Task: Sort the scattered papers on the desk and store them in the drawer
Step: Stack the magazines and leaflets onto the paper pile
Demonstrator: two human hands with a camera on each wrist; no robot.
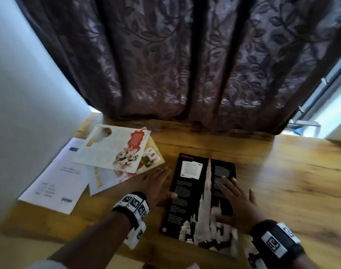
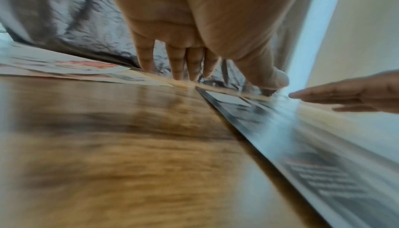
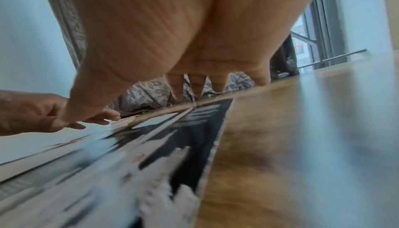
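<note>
Head view shows a dark leaflet (image 1: 199, 200) with a pale tower printed on it lying flat on the wooden bench (image 1: 282, 171), its near corner blurred. The right hand (image 1: 237, 202) lies flat on it, fingers straight and spread, gripping nothing. The left hand (image 1: 156, 187) rests flat beside the leaflet's left edge, fingers straight, thumb touching that edge. Overlapping loose papers (image 1: 88, 164) lie at the far left; their print is unreadable. No drawer is visible.

tabletop (image 1: 282, 171) | poster (image 1: 193, 191) centre-front | overlapping papers (image 1: 100, 162) left of it | curtain (image 1: 185, 65) behind
</note>
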